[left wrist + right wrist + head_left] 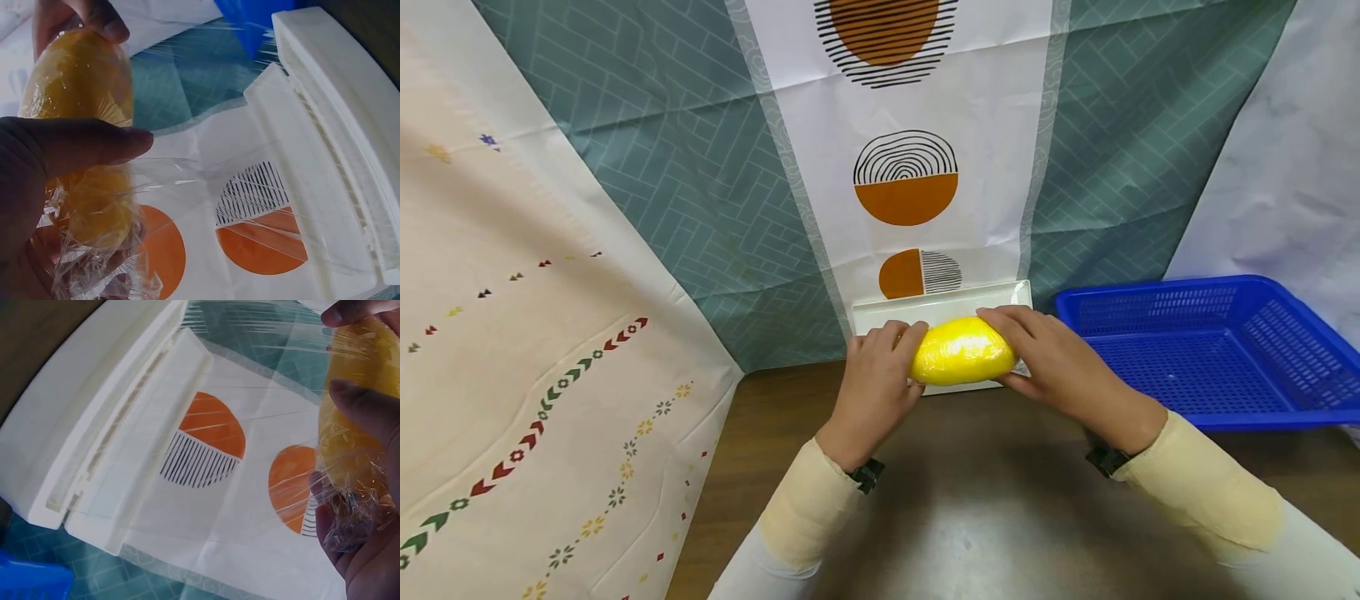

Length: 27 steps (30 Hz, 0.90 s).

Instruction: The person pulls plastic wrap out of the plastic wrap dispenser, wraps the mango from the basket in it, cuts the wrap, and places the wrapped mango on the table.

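Note:
My left hand [880, 383] and right hand [1063, 358] grip opposite ends of a yellow, oblong thing [964, 352] wrapped in shiny cling film. It is held above the table, in front of a white cling film dispenser [940, 302]. Both wrist views show thumbs lying across its side. Bunched film [100, 275] gathers at the left-hand end, and more crumpled film [350, 528] at the right-hand end. A clear sheet [181, 175] stretches from the yellow thing to the dispenser, whose lid stands raised. The kind of yellow thing is unclear under the wrap.
A blue plastic basket [1180, 375] stands to the right of the dispenser. Patterned cloth [700, 167] hangs behind, with orange and striped circles. A cream embroidered cloth [550, 350] covers the left side. The brown table [985, 517] lies below my arms.

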Each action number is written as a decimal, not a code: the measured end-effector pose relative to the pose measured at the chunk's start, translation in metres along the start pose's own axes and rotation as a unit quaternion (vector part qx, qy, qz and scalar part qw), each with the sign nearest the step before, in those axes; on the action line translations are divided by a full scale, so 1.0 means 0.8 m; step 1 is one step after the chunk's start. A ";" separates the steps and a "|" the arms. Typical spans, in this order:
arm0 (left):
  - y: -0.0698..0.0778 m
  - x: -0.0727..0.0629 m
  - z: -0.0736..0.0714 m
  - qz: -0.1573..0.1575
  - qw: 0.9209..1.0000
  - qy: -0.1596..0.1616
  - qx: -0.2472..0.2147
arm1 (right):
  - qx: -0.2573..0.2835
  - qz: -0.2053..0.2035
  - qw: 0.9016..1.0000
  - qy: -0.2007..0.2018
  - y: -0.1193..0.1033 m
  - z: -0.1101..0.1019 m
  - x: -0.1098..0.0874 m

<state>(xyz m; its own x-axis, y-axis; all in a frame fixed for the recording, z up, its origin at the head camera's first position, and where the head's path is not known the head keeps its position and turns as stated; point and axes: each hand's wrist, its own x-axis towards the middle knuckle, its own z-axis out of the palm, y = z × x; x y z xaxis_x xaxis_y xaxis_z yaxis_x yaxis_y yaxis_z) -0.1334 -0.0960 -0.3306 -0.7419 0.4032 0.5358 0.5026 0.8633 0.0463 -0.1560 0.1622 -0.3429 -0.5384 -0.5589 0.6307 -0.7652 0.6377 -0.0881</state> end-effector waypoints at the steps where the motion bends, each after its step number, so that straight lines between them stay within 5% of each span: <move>1: 0.001 -0.002 0.000 0.001 1.000 -0.003 -0.003 | 0.002 0.003 1.000 -0.006 -0.002 0.000 -0.003; 14: 0.012 -0.045 0.011 0.000 0.998 -0.061 -0.033 | 0.013 0.004 1.000 -0.025 -0.025 0.016 -0.045; 27: 0.019 -0.081 0.044 0.005 0.994 -0.099 -0.044 | 0.031 0.045 0.997 -0.049 -0.037 0.045 -0.090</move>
<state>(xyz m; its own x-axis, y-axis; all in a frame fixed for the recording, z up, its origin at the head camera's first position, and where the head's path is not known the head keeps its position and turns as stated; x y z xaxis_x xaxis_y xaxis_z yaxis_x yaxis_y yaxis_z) -0.0934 -0.0984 -0.3946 -0.8051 0.4709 0.3606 0.5409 0.8323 0.1209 -0.1077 0.1644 -0.4136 -0.6356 -0.5517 0.5400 -0.7307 0.6556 -0.1902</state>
